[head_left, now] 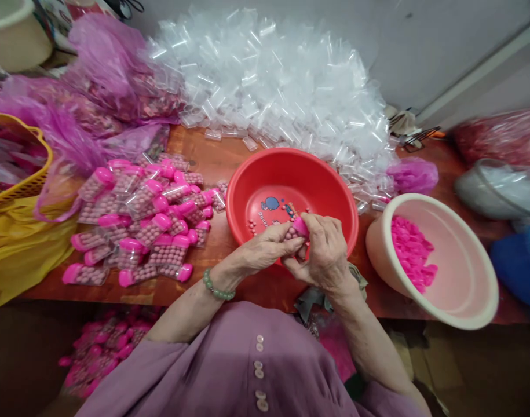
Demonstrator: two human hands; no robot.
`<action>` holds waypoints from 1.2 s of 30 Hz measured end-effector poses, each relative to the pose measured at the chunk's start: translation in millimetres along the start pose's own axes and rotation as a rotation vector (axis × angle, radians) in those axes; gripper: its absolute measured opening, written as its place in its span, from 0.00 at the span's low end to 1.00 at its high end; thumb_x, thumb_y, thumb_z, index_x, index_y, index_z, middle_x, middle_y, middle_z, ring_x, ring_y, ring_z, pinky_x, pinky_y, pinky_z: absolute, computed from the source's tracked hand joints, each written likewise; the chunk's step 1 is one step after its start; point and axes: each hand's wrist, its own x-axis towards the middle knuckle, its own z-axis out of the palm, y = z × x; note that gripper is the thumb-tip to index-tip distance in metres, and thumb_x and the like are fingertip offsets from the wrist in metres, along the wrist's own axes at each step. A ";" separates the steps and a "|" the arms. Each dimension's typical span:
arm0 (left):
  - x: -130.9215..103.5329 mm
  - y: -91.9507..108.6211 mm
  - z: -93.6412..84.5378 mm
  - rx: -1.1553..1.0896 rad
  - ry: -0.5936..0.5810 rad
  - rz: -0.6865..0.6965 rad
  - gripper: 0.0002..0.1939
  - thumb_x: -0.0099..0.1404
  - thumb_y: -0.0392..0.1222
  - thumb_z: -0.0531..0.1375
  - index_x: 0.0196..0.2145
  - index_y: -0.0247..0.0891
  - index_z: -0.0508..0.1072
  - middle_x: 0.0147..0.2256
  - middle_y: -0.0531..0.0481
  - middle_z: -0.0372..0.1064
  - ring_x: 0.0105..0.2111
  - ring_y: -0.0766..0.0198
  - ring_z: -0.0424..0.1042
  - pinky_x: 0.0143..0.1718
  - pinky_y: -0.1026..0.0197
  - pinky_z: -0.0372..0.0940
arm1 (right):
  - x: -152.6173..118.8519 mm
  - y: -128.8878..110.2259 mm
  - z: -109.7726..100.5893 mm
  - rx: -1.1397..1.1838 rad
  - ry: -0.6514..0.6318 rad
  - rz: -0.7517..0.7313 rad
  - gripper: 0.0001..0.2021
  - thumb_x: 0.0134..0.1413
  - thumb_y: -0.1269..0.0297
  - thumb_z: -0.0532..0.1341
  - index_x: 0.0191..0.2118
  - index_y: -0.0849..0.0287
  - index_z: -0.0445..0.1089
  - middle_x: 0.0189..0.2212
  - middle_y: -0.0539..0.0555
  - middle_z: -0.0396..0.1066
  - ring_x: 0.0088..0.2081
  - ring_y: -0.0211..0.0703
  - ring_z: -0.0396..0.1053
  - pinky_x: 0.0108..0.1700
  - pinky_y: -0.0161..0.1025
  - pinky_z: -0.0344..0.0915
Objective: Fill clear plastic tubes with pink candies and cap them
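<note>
Over the near rim of a red basin (247,174), my left hand (265,248) is closed around a small clear bottle (291,233) filled with pink beads. My right hand (324,249) grips the pink cap (299,225) at the bottle's upper end. Fingers hide much of the bottle, so I cannot tell how firmly the cap sits. A few loose pink beads (252,226) lie on the basin's printed floor. To the left, several capped, bead-filled bottles (147,231) are heaped on the table.
Empty clear bottles (273,81) form a large pile at the back. A cream tub (464,278) with pink caps (410,255) stands right, near a blue container (519,266). Purple bags (112,52) and a yellow basket (43,145) are left. More filled bottles (103,347) lie below the table edge.
</note>
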 end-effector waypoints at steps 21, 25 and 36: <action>28.9 -15.6 4.9 -0.144 0.417 -0.163 0.25 0.52 0.59 0.71 0.32 0.33 0.73 0.27 0.52 0.68 0.28 0.70 0.66 0.32 0.65 0.63 | 13.9 48.6 18.8 0.149 -0.172 -0.135 0.27 0.52 0.64 0.56 0.56 0.74 0.61 0.41 0.69 0.73 0.42 0.56 0.71 0.42 0.50 0.68; 27.8 -17.0 1.7 -0.352 0.635 -0.167 0.28 0.56 0.67 0.65 0.31 0.35 0.75 0.25 0.50 0.71 0.29 0.64 0.70 0.36 0.61 0.67 | 27.7 48.4 26.3 0.245 -0.273 -0.149 0.25 0.57 0.61 0.56 0.56 0.75 0.63 0.46 0.72 0.73 0.44 0.57 0.71 0.45 0.51 0.68; 44.7 6.9 -1.0 -0.485 0.720 -0.238 0.29 0.56 0.65 0.66 0.32 0.30 0.78 0.33 0.38 0.78 0.47 0.46 0.76 0.51 0.49 0.70 | 43.9 57.7 30.3 0.438 -0.392 0.045 0.32 0.59 0.50 0.60 0.60 0.69 0.60 0.51 0.71 0.71 0.51 0.61 0.71 0.50 0.58 0.69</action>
